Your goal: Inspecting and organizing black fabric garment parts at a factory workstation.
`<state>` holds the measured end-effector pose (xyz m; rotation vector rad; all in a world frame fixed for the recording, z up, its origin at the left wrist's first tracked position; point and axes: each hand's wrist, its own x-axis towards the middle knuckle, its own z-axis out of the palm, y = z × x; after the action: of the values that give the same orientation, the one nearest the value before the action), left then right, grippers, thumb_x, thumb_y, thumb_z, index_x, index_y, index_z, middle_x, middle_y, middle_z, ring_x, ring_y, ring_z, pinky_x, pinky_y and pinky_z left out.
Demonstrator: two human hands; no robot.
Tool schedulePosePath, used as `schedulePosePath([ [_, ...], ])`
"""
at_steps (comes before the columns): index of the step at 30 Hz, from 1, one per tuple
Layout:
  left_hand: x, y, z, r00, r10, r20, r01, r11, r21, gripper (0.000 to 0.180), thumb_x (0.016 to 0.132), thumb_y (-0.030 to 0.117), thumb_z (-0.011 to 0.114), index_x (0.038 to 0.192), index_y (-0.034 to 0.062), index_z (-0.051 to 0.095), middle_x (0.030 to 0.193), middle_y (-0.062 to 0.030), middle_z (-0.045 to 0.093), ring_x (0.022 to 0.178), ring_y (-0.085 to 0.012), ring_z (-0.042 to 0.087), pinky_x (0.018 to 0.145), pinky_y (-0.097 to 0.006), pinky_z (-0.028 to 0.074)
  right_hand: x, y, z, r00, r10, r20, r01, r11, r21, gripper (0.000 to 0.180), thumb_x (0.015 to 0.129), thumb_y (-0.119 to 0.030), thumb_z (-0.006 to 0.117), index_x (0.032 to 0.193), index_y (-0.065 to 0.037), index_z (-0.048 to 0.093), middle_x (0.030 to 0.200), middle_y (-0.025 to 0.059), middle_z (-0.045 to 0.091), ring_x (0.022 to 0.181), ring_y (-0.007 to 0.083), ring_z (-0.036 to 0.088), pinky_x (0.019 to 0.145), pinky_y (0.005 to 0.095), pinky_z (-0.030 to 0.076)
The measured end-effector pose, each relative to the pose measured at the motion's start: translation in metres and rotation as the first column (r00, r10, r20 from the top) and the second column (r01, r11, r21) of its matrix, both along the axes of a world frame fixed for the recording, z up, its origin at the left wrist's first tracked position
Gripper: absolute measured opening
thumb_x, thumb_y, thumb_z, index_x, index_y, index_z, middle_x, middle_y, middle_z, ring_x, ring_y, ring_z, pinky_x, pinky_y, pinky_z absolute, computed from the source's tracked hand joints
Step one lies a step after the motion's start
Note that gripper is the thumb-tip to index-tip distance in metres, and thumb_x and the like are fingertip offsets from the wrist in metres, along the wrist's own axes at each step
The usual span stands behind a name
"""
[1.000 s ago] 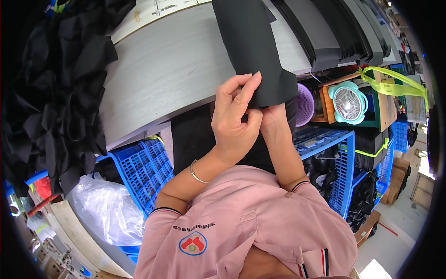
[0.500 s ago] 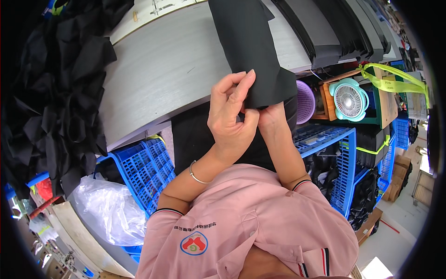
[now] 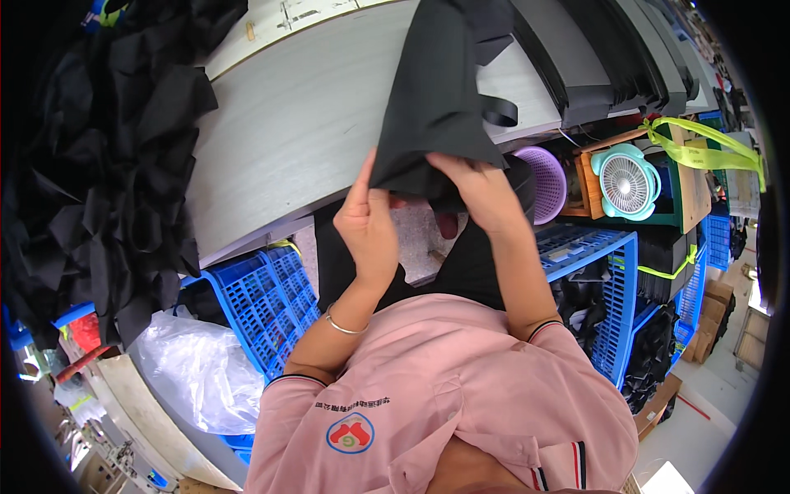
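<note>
A long piece of black fabric (image 3: 436, 107) reaches from the far edge of the picture over the grey table (image 3: 288, 123) and hangs past its front edge. My left hand (image 3: 368, 222) grips the near left corner of the fabric between thumb and fingers. At the near right part, my right hand (image 3: 481, 191) is closed on the fabric, its fingertips partly hidden by the cloth. A narrow black strip (image 3: 499, 111) loops out from the right side of the piece.
A heap of black fabric (image 3: 107, 165) hangs over the left side. Stacks of black and grey pieces (image 3: 592, 58) lie at the far right. Blue crates (image 3: 263, 300) stand under the table, with a clear plastic bag (image 3: 197, 370). To the right are a purple basket (image 3: 541, 185) and a small turquoise fan (image 3: 625, 183).
My hands have moved apart, the left one to the left corner of the fabric. The lower end has spread wider, and a strip now loops out at its right.
</note>
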<state>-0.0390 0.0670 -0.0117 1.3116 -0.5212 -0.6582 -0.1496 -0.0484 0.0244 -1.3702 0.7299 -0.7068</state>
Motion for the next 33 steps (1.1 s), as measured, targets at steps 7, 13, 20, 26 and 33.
schedulePosePath([
  [7,-0.021,0.001,-0.034,0.857,-0.117,-0.502,0.098,0.993,-0.063,0.024,0.098,0.007,0.058,0.118,-0.0023,0.067,0.094,-0.0058,0.073,0.074,-0.0082,0.065,0.067,-0.023,0.052,0.017,0.014,-0.027,0.681,-0.578,-0.45,-0.274,0.368,-0.888,0.038,0.076,-0.002,0.063,0.114,0.003,0.063,0.102,0.0247,0.066,0.102,0.043,0.062,0.093,0.0495,0.05],
  [13,-0.03,-0.012,-0.039,0.748,-0.243,-0.618,0.279,0.959,-0.039,0.02,0.097,0.009,0.06,0.079,0.0012,0.065,0.073,-0.0003,0.065,0.062,-0.0033,0.053,0.056,-0.022,0.041,0.024,0.03,-0.029,0.575,-0.298,-0.762,-0.437,0.675,-0.594,0.044,0.074,-0.015,0.069,0.115,0.0,0.063,0.117,0.0214,0.064,0.116,0.0377,0.06,0.097,0.053,0.045],
  [20,-0.039,-0.017,-0.039,0.767,-0.226,-0.6,0.284,0.959,0.001,0.01,0.092,0.001,0.06,0.087,0.0019,0.07,0.078,0.0009,0.067,0.064,-0.0063,0.057,0.056,-0.024,0.041,0.021,0.027,-0.021,0.524,-0.275,-0.806,-0.502,0.664,-0.554,0.034,0.079,-0.019,0.066,0.109,-0.003,0.068,0.118,0.0214,0.064,0.116,0.0374,0.06,0.097,0.0501,0.047],
  [26,-0.023,-0.006,-0.048,0.708,-0.316,-0.631,0.377,0.925,-0.04,0.016,0.093,0.006,0.061,0.089,-0.0025,0.074,0.087,-0.004,0.072,0.082,-0.0112,0.064,0.077,-0.028,0.05,0.015,0.025,-0.046,0.65,-0.456,-0.608,-0.458,0.404,-0.792,0.027,0.09,-0.028,0.062,0.11,-0.012,0.07,0.111,0.0124,0.066,0.104,0.0326,0.062,0.088,0.0575,0.043],
  [33,-0.015,0.019,-0.033,0.971,-0.033,-0.236,0.01,0.995,-0.102,0.05,0.09,-0.006,0.068,0.135,-0.0029,0.047,0.128,-0.0092,0.055,0.113,-0.012,0.056,0.091,-0.026,0.049,-0.001,0.03,-0.054,0.659,-0.445,-0.607,-0.359,0.522,-0.774,0.027,0.091,-0.031,0.062,0.111,-0.017,0.072,0.105,0.0092,0.065,0.1,0.0322,0.061,0.092,0.0623,0.036],
])
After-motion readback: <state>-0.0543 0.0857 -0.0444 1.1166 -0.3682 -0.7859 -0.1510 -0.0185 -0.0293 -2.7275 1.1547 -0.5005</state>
